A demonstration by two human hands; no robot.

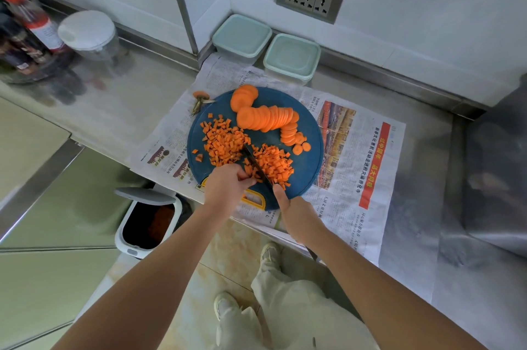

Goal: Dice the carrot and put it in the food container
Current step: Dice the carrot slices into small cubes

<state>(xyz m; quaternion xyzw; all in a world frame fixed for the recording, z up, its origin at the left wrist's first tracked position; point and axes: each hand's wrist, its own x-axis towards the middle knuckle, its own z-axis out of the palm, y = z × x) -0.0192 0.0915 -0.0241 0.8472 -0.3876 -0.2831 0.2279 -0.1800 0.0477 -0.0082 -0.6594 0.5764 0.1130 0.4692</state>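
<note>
Two piles: dice (225, 145) on our board (310, 133)
Left hand (225, 185): fingers curled onto the dice
Right hand (293, 211): we grip the knife (255, 162)

steel counter (148, 98) w/ newspaper (350, 167), 2 tubs (291, 58)

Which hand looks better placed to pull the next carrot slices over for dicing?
Probably left: the left hand holds no tool beside the diced carrot, while the right hand grips the knife. Carrot slices lie just beyond.
</note>
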